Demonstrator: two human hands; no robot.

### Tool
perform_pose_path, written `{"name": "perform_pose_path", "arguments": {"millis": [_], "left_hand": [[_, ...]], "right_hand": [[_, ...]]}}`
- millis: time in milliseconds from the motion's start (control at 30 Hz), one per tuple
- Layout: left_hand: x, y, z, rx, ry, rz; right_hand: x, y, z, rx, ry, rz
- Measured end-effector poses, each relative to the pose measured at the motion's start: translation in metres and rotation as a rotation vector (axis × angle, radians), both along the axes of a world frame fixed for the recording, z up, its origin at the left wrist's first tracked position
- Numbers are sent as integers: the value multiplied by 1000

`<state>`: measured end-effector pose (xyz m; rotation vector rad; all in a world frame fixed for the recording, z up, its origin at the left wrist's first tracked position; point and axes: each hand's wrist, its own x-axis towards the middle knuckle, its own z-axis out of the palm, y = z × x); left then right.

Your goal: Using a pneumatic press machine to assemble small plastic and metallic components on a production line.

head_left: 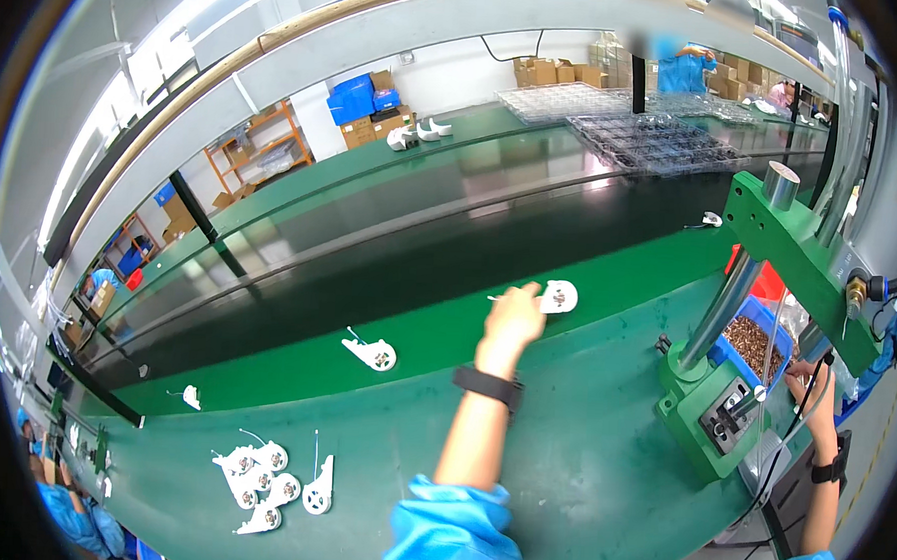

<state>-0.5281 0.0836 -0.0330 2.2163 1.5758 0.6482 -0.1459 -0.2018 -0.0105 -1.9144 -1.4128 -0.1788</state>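
My left hand [515, 321] reaches over the green ledge beyond the table edge. Its fingers are closed on a white plastic part [560, 297] with a round end; a thin tail sticks out on the hand's other side. My right hand [814, 394] is at the far right, by the green press [699, 386] and beside a blue bin [750, 309] of small copper-coloured pieces [748, 343]. Its fingers look pinched together; whatever they hold is too small to make out. Another white part [373, 353] lies on the ledge to the left of my left hand.
Several similar white parts [260, 480] lie grouped on the green table [580, 466]. A dark conveyor belt [369, 267] runs behind the ledge. Clear plastic trays [655, 144] sit on the far bench. A red bin [767, 279] stands behind the press. Co-workers in blue [686, 72] are nearby.
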Motion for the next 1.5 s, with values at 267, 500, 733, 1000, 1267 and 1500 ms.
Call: {"name": "perform_pose_path", "arguments": {"millis": [267, 500, 733, 1000, 1267, 1500], "left_hand": [[-179, 6, 25, -148, 802, 360], [-196, -7, 4, -230, 584, 363], [-1, -94, 74, -178, -115, -461], [128, -180, 86, -91, -187, -788], [136, -180, 91, -8, -36, -792], [140, -168, 94, -81, -53, -854]], "right_hand": [[-2, -17, -1, 68, -42, -60], [-10, -16, 0, 152, -77, 43], [-25, -22, 19, 122, -74, -8], [-42, -59, 25, 77, -13, -1], [-33, -68, 19, 49, -9, -49], [-41, -60, 15, 94, 0, 1]]}}
